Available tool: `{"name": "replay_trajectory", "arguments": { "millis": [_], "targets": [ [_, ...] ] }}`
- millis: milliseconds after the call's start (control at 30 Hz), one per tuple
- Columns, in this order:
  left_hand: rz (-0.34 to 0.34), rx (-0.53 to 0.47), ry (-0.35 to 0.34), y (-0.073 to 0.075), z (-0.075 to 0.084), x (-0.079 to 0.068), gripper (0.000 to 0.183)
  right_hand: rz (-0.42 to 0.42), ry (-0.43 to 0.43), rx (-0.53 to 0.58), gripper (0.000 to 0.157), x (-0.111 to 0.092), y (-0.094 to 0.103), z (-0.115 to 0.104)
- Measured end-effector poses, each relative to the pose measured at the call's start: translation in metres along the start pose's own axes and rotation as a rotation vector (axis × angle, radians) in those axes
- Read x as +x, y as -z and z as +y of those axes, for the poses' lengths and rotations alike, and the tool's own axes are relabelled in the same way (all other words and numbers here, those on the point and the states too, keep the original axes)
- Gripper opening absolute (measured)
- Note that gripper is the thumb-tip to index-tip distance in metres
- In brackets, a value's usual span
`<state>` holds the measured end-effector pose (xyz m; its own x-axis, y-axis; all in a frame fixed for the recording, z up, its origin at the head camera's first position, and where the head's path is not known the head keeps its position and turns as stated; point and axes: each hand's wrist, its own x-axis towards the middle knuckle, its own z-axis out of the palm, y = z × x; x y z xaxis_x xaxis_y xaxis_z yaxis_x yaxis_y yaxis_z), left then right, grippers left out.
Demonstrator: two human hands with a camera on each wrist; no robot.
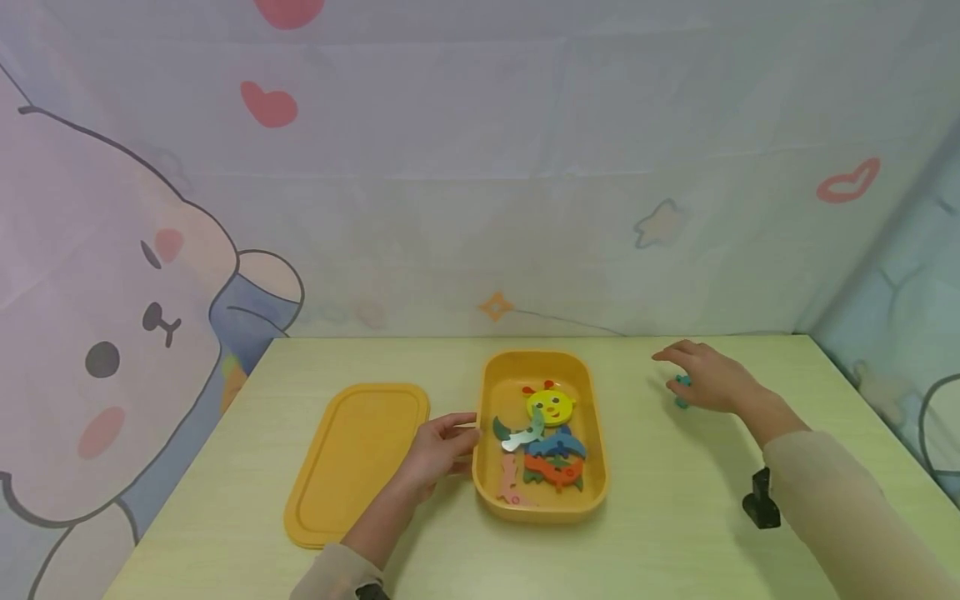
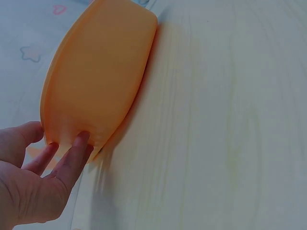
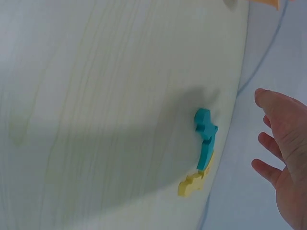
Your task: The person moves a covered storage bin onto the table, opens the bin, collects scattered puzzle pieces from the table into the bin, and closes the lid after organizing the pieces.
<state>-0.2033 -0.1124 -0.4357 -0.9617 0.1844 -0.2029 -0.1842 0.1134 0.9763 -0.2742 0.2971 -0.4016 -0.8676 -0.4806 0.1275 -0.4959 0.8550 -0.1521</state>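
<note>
A yellow plastic tub (image 1: 537,512) sits mid-table, holding several colourful flat toy pieces. Among them are a yellow smiling head (image 1: 551,407) with red feelers, an orange-red piece (image 1: 556,472), a blue piece (image 1: 555,445) and a pink piece (image 1: 512,483). My left hand (image 1: 438,452) touches the tub's left side, its fingertips against the outer wall and the thumb at the rim in the left wrist view. Over the table's right side, my right hand (image 1: 712,377) hovers with loosely bent fingers, holding nothing. Below it lie a teal piece (image 3: 205,139) and a pale yellow piece (image 3: 193,183), the latter hidden in the head view.
A flat yellow lid (image 1: 356,467) lies left of the tub, near the left forearm. Behind the pale wooden table (image 1: 645,533) hangs a cloth backdrop (image 1: 450,167) printed with a bear and hearts. Its right part runs along the table's right edge.
</note>
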Motion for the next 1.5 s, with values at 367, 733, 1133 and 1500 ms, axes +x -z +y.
{"name": "replay_trajectory", "arguments": {
  "millis": [367,733,1133,1500],
  "targets": [
    [0.000,-0.006,0.001,0.000,0.001,-0.001,0.045,-0.052,-0.057,0.027,0.044,-0.014,-0.010,0.013],
    [-0.001,-0.026,-0.029,0.000,-0.004,0.002,0.044,-0.060,-0.045,-0.007,0.046,-0.021,-0.018,0.014],
    [-0.004,-0.031,-0.022,-0.001,-0.005,0.001,0.045,-0.070,-0.041,-0.031,0.035,-0.023,-0.031,0.018],
    [-0.012,-0.013,-0.003,-0.001,0.004,-0.002,0.043,-0.025,-0.037,-0.054,0.031,-0.025,-0.035,0.019]
  ]
}}
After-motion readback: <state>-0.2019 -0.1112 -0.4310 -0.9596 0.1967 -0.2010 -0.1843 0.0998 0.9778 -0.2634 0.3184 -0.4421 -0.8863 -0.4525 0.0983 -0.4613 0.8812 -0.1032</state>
